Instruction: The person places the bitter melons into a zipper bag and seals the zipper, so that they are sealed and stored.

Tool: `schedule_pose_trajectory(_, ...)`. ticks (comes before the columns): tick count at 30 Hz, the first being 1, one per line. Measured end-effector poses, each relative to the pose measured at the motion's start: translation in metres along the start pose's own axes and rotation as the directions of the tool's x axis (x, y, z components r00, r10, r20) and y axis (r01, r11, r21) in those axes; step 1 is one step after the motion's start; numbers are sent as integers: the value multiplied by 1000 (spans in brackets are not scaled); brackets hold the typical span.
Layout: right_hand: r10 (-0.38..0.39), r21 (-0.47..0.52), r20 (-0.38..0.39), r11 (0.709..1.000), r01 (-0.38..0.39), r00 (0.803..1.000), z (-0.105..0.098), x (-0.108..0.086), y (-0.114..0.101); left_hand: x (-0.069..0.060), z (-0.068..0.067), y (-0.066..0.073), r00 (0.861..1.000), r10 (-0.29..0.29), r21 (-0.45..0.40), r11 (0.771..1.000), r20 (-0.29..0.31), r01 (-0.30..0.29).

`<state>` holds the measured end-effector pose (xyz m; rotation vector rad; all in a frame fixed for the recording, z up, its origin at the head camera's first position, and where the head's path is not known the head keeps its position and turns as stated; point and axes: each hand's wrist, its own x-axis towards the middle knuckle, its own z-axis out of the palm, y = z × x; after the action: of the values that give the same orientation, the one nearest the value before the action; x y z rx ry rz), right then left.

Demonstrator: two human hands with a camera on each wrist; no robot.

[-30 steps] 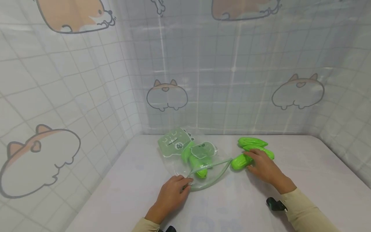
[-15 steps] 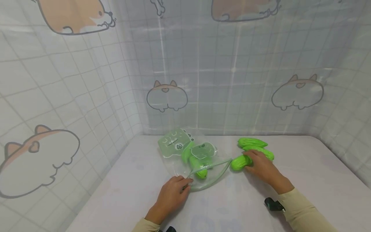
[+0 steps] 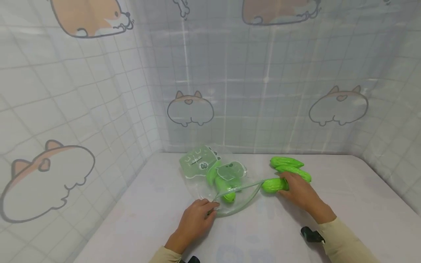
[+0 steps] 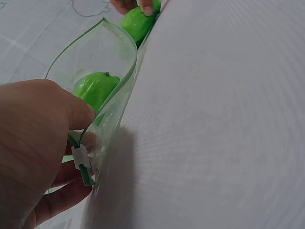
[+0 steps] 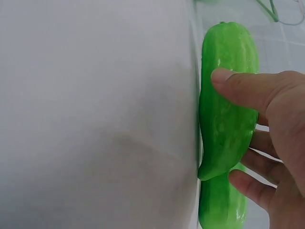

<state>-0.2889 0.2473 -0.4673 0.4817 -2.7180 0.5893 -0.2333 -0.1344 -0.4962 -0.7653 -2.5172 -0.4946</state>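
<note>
Looks like mid-loading: left hand pinches the zip bag near its left corner, right hand grips a green veg; probably needs steering left, inside.

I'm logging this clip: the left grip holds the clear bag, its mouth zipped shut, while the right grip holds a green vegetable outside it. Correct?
Not quite: the mouth of the clear bag is open, not zipped shut, as the left wrist view shows. The left grip does hold it, and the right grip holds a green vegetable outside it.
</note>
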Motion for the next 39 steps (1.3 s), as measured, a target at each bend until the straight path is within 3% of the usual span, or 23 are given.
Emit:
schedule_pose_trajectory(15, 132, 26, 21, 991, -133, 991, -18, -25, -14, 3, -1, 2, 1000, 1, 6, 1000, 7, -1)
schedule_pose_trajectory(25, 132, 176, 3, 976, -130, 991, -20, -39, -14, 1, -5, 3, 1000, -10, 14, 1000, 16, 10)
schedule_pose_trajectory(32, 178, 306, 44, 934, -183, 983, -21, -40, -17, 0, -5, 1, 1000, -18, 9, 1000, 21, 17)
schedule_pose_trajectory(39, 208, 462, 137, 852, -248, 968, -20, -45, -25, 1, -3, 2, 1000, -18, -9, 1000, 25, 18)
